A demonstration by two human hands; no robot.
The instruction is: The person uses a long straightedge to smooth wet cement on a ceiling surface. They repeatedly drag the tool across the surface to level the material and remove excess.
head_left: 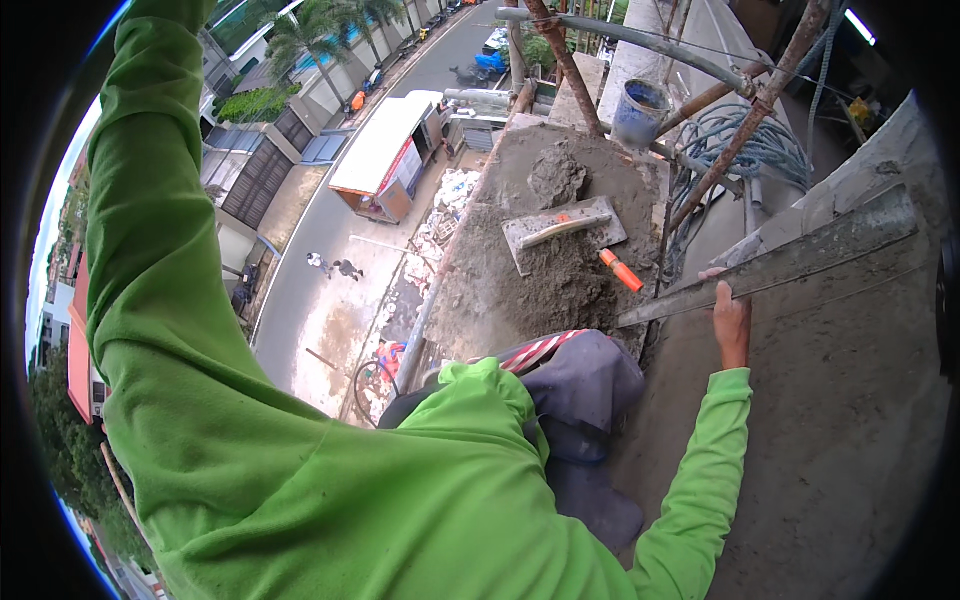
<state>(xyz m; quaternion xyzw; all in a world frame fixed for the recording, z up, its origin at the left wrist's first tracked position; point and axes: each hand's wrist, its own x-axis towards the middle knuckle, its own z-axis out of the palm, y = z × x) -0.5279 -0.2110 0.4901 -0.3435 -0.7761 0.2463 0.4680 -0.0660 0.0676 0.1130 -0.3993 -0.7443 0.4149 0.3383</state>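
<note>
Clearly, the bare right hand (732, 322) curls closed around a long, straight, mortar-smeared grey bar (830, 243), right of a flat rectangular trowel (564, 229), the left hand out of view.

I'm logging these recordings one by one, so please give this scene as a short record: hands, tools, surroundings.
Working hand: right hand grips a long flat bar
Other hand: left hand out of view; green left sleeve runs off the top edge
Near the bar: float on grey mix; orange handle nearby
Farther off: blue bucket, coiled hose or rope
Below: street, white-roofed truck
</note>
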